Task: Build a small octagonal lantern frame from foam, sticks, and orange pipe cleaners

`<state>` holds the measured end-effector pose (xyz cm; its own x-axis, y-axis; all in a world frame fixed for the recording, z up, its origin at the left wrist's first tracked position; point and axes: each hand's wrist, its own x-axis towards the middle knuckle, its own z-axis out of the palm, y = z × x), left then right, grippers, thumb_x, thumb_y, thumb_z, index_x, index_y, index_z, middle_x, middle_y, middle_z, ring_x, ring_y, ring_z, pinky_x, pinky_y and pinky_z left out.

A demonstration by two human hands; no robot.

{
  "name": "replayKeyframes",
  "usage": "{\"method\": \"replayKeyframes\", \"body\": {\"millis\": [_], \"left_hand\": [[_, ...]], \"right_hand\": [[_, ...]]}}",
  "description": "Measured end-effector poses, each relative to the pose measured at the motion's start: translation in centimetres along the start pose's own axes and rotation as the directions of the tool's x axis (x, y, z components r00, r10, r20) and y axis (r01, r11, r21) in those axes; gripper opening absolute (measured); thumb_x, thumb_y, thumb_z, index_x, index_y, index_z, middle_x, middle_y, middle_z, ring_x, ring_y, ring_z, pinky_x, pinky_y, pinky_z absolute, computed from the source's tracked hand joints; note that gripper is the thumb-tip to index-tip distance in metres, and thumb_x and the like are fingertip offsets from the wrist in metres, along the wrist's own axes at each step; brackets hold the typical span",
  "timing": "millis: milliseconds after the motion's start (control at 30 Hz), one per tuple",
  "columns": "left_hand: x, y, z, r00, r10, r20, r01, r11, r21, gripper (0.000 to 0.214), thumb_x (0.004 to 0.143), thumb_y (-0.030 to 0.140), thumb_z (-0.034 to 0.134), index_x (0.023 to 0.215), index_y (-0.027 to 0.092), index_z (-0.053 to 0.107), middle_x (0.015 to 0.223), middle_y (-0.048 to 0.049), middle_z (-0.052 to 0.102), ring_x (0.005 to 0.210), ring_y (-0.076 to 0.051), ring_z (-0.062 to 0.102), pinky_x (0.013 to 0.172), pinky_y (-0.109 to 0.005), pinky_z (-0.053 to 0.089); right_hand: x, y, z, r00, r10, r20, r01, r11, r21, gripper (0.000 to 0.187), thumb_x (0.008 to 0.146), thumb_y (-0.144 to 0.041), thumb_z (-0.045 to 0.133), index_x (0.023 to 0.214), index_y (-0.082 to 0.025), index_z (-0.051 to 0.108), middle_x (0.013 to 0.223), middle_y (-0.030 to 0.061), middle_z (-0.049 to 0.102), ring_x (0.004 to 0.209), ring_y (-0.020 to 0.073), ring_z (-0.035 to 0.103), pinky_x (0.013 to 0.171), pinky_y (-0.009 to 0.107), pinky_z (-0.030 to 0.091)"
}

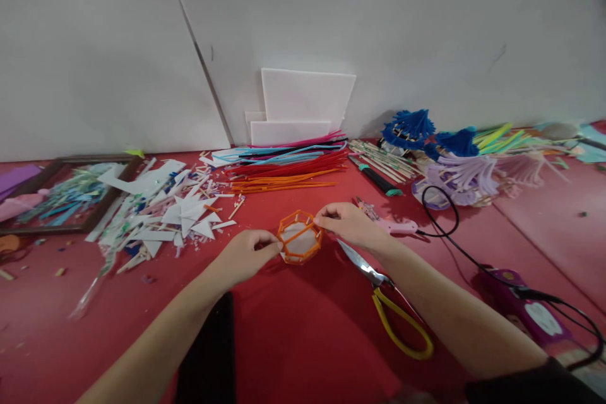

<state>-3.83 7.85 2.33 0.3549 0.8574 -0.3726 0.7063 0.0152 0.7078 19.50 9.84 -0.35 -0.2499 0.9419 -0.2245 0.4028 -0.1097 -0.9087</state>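
A small orange octagonal frame [299, 259], like an open basket with a pale base and short light posts, sits on the red table in front of me. An orange pipe cleaner strip [299, 232] runs slantwise across its top. My left hand [249, 255] pinches at the frame's left side, by one end of the strip. At the upper right rim my right hand [348, 224] is closed in a pinch by the other end. Whether the fingertips grip strip or rim is too small to tell. Scissors [379, 284] with yellow handles lie beneath my right forearm.
Orange pipe cleaners [284, 183] and red ones [288, 167] lie behind the frame. White scraps [184, 211] cover the left. A pink glue gun [398, 226] with a black cord, a green-and-black tool [379, 180] and a purple power strip [525, 309] are right. A black flat object [213, 353] lies near me.
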Motion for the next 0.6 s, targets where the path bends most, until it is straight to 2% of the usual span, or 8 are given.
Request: {"method": "replayKeyframes", "body": {"millis": [267,367,500,533,600], "left_hand": [[0.1,-0.2,0.1,1.0,-0.005,-0.006,0.005,0.998,-0.066,0.029,0.076,0.04,0.05,0.078,0.018,0.069,0.079,-0.0025,0.073,0.077,-0.022,0.064,0.071,-0.029,0.046],[0.2,-0.3,0.3,1.0,-0.003,-0.012,0.002,0.997,-0.076,0.029,0.076,0.041,0.05,0.078,0.019,0.069,0.08,-0.0024,0.073,0.077,-0.021,0.064,0.07,-0.029,0.046],[0.2,-0.6,0.4,1.0,-0.005,-0.007,0.004,0.996,-0.09,0.031,0.077,0.042,0.049,0.079,0.018,0.069,0.08,-0.0023,0.072,0.076,-0.02,0.063,0.069,-0.028,0.045],[0.1,-0.6,0.4,1.0,-0.007,-0.005,0.006,0.996,-0.092,0.031,0.077,0.042,0.049,0.08,0.018,0.069,0.08,-0.0022,0.072,0.076,-0.02,0.063,0.068,-0.027,0.045],[0.0,-0.7,0.4,1.0,-0.011,-0.005,0.011,0.996,-0.089,0.031,0.077,0.041,0.049,0.079,0.018,0.068,0.079,-0.0019,0.071,0.075,-0.02,0.062,0.067,-0.027,0.043]], "right_hand": [[0.1,-0.1,0.0,1.0,-0.011,-0.02,0.011,1.0,-0.026,0.02,0.077,-0.033,0.058,0.076,-0.015,0.068,0.075,0.0029,0.068,0.067,0.0135,0.058,0.064,0.026,0.042],[-0.3,-0.3,0.2,0.997,-0.014,-0.082,0.01,0.999,-0.041,0.021,0.078,-0.035,0.057,0.081,-0.016,0.067,0.081,0.0048,0.069,0.073,0.0154,0.06,0.068,0.027,0.044],[-3.1,-0.4,0.0,0.957,-0.074,-0.281,0.047,0.994,-0.1,0.04,0.083,-0.043,0.053,0.114,-0.017,0.054,0.11,0.0112,0.061,0.082,0.0172,0.059,0.075,0.032,0.047],[-4.3,-0.2,-0.2,0.937,-0.136,-0.323,0.081,0.981,-0.177,0.041,0.084,-0.043,0.052,0.115,-0.017,0.052,0.112,0.0125,0.059,0.082,0.0178,0.059,0.073,0.032,0.048],[-7.1,0.4,-0.9,0.924,-0.248,-0.292,0.118,0.909,-0.399,0.035,0.085,-0.041,0.052,0.11,-0.017,0.054,0.105,0.0127,0.061,0.086,0.021,0.06,0.074,0.034,0.048]]}}
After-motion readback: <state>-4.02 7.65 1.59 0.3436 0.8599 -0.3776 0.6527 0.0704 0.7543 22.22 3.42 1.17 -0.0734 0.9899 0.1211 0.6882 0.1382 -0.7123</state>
